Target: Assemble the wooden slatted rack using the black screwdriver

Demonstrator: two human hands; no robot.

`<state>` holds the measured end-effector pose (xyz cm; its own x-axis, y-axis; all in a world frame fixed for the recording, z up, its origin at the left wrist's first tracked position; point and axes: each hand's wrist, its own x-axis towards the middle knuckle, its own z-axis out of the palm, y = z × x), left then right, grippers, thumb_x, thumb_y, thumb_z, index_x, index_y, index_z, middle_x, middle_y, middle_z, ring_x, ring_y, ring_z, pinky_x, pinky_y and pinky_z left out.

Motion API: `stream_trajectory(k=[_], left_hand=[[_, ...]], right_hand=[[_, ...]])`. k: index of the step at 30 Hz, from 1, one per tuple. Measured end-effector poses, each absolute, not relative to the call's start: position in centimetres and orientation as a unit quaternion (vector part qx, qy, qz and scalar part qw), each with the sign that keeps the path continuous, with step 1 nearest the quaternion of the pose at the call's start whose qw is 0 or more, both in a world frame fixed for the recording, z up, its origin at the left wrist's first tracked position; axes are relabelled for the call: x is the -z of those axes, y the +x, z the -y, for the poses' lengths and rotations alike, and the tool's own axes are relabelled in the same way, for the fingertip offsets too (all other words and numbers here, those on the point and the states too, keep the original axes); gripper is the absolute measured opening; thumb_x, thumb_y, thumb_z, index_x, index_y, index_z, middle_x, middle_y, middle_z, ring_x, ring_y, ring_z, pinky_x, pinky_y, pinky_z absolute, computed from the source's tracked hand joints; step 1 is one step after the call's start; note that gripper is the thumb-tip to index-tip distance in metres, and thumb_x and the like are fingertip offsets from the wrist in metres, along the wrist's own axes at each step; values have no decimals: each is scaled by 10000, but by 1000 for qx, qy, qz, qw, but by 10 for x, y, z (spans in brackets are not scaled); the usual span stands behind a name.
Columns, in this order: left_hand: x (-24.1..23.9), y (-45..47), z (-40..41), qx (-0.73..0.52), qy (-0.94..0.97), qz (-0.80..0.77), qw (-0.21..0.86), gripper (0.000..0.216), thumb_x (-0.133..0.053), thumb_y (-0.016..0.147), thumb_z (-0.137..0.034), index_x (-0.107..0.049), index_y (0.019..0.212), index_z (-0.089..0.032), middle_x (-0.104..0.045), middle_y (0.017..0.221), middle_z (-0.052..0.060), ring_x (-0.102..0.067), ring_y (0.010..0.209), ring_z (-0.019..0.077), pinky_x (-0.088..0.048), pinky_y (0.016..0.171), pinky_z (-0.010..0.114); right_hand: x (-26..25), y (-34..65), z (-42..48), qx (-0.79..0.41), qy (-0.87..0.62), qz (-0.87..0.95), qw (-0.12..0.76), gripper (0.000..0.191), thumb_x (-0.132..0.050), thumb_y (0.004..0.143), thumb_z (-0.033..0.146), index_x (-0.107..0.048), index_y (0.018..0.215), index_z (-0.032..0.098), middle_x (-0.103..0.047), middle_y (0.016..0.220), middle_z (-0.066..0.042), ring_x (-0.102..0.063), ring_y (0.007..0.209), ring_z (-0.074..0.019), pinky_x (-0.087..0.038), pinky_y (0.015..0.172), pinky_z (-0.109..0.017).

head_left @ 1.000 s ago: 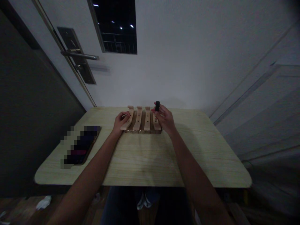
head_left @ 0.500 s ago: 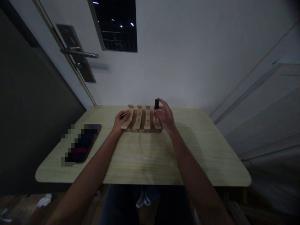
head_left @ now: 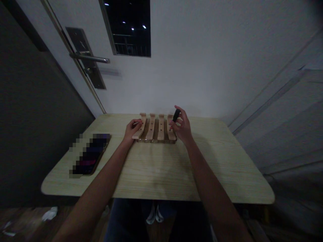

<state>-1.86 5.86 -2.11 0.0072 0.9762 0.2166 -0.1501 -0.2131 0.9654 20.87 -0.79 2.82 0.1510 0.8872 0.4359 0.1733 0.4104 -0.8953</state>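
A brown board (head_left: 156, 141) lies flat on the table and carries several pale wooden hooks (head_left: 160, 127) side by side, each with dark holes or screws in it. At the board's left end, my left hand (head_left: 132, 129) is closed around the leftmost hook (head_left: 140, 129), thumb and fingers against it. My right hand (head_left: 185, 127) pinches the black handle of a screwdriver (head_left: 176, 115), which leans to the right over the rightmost hook (head_left: 172, 132). The screwdriver's tip is close to that hook's lower hole; whether it touches is too small to tell.
On the left of the light wood table (head_left: 156, 178) lies a phone (head_left: 94, 153), partly pixelated. Behind the table rises a white door with a metal handle (head_left: 93, 58) and a dark window (head_left: 131, 30). White scraps (head_left: 49, 213) lie on the floor at lower left.
The screwdriver has gone from upright to tilted rightward, and my right hand has shifted a little right, uncovering more of the rightmost hook. My left hand keeps its hold.
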Motion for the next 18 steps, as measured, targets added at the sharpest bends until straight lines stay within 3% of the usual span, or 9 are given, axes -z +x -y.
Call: stream_trajectory(k=[3, 6, 12, 18], left_hand=[[21, -19, -58, -579, 524, -397, 483, 408, -766, 547, -447, -597, 790, -166, -658, 935, 53, -596, 828, 187, -442, 756, 305], [21, -20, -59, -576, 530, -396, 480, 412, -759, 556, -454, -597, 801, -165, -656, 937, 54, -597, 851, 191, -445, 769, 308], [22, -20, -59, -577, 529, -399, 478, 385, -758, 564, -442, -591, 781, -172, -661, 922, 49, -604, 858, 194, -451, 768, 311], [19, -19, -57, -573, 530, -398, 482, 414, -769, 545, -461, -598, 788, -173, -666, 895, 49, -600, 835, 196, -451, 744, 304]], right_hand=[[-27, 207, 7, -263, -457, 596, 606, 416, -668, 724, 347, -548, 1118, 282, -582, 1012, -28, -580, 771, -137, -531, 541, -250], [-25, 205, 6, -253, -458, 593, 612, 292, -682, 712, 343, -584, 965, 236, -605, 1004, -27, -581, 758, -125, -521, 558, -248], [-29, 206, 9, -329, -449, 549, 623, 308, -682, 698, 448, -623, 884, 210, -650, 839, -10, -603, 673, -114, -561, 612, -291], [-29, 212, 11, -378, -414, 545, 623, 366, -668, 699, 492, -632, 940, 220, -673, 893, -31, -655, 763, -141, -591, 690, -335]])
